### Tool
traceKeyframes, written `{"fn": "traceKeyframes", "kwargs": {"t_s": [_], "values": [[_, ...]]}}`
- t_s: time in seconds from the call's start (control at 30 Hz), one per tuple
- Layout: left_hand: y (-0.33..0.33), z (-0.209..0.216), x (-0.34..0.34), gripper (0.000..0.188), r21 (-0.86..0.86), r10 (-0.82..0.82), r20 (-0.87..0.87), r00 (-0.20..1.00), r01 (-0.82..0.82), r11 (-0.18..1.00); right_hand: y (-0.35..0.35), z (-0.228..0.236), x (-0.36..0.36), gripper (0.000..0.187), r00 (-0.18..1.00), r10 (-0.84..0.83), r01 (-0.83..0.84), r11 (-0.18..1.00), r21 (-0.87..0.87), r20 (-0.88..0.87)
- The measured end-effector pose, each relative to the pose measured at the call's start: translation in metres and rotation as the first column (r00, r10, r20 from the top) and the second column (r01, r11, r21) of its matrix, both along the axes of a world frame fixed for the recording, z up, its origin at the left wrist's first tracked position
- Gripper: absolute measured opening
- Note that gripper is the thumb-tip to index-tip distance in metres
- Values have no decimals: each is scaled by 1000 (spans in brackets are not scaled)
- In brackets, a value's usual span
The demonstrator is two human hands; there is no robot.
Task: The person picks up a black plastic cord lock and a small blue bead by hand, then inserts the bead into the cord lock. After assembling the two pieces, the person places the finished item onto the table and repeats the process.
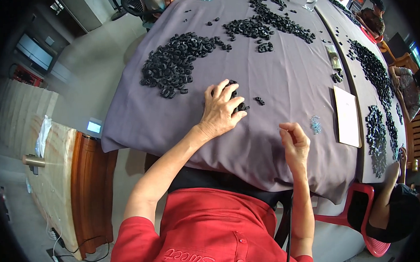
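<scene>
My left hand (222, 107) rests on the grey-purple tablecloth (273, 72), fingers spread over a small cluster of black ring-like parts (242, 106). Some of those parts show between and beyond the fingers; the palm hides the rest. Just right of that hand lies a pair of loose black parts (260, 100). My right hand (296, 143) is raised near the table's front edge, thumb and fingertips pinched together. Whatever it may hold is too small to make out. Beside it is a little heap of pale blue, clear-looking pieces (315, 125).
Beyond my left hand spreads a large black heap (169, 62), with more heaps (280, 22) farther back. A white board (346, 116) lies at the right, near a small packet (333, 57). People sit around the table; a red chair (364, 218) stands at lower right.
</scene>
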State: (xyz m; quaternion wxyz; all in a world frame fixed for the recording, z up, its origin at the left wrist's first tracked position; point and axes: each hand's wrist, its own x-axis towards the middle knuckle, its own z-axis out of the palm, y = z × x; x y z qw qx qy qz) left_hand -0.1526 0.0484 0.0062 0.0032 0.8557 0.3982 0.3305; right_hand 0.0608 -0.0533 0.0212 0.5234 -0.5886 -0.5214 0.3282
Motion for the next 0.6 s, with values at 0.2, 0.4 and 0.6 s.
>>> {"fn": "traceKeyframes", "kwargs": {"t_s": [0.2,0.4,0.6], "values": [[2,-15,7,23,-4,39,5,999,-39,999,2,-23,-3,10,998,-23,21,999,33,59],[-2,-14,5,16,7,15,-19,1000,-15,1000,1,-25,-5,10,992,-43,38,998,46,118],[-15,3,10,13,-54,4,318,948,14,998,0,-22,-5,10,992,-34,26,998,63,121]]}}
